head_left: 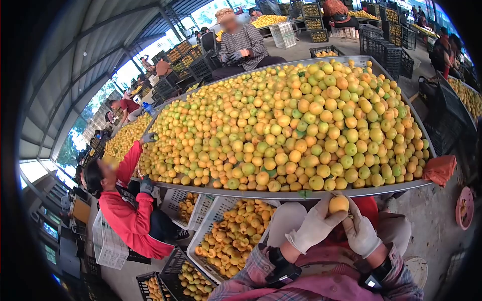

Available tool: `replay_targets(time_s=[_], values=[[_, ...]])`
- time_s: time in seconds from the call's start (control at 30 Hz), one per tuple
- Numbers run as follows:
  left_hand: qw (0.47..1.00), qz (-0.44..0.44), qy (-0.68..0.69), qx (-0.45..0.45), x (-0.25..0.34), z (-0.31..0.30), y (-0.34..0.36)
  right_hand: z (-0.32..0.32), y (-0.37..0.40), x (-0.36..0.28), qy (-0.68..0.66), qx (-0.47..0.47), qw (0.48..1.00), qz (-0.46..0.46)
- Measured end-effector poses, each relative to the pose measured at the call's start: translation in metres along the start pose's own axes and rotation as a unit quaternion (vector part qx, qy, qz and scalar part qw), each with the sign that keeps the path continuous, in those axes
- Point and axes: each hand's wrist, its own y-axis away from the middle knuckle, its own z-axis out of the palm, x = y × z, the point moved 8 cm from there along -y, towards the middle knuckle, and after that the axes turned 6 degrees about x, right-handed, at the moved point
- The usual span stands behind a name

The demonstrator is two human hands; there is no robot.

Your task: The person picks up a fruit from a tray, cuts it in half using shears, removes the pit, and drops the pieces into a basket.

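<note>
A yellow-orange apricot is held up in front of my lap, at the near edge of the metal table. My left hand, in a white glove, has its fingers closed around the fruit's left side. My right hand, gloved the same way, closes on the fruit from the right. Whether a small tool is also in its fingers cannot be made out. Beyond both hands lies a large heap of apricots, yellow to greenish, on the raised-rim table.
Left of my lap stands a white crate of split apricots, with a black crate beside it. A person in a red jacket works at the left; another sits across. An orange bag hangs at the right corner.
</note>
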Motion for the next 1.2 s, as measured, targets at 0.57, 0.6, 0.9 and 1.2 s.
replay_targets(time_s=[0.57, 0.6, 0.9, 1.2], values=[[0.974, -0.050, -0.220, 0.033, 0.047, -0.006, 0.004, -0.013, 0.000, 0.002, 0.065, 0.034, 0.997, -0.020], [0.957, 0.017, -0.285, 0.047, 0.048, -0.004, 0.002, -0.012, 0.000, 0.003, 0.055, 0.027, 0.998, -0.009], [0.937, -0.048, 0.346, -0.003, 0.001, 0.025, 0.007, -0.008, 0.003, 0.001, 0.006, 0.087, 0.992, -0.087], [0.981, 0.111, -0.150, 0.060, 0.036, 0.001, 0.008, -0.012, 0.004, -0.004, -0.014, 0.060, 0.991, -0.122]])
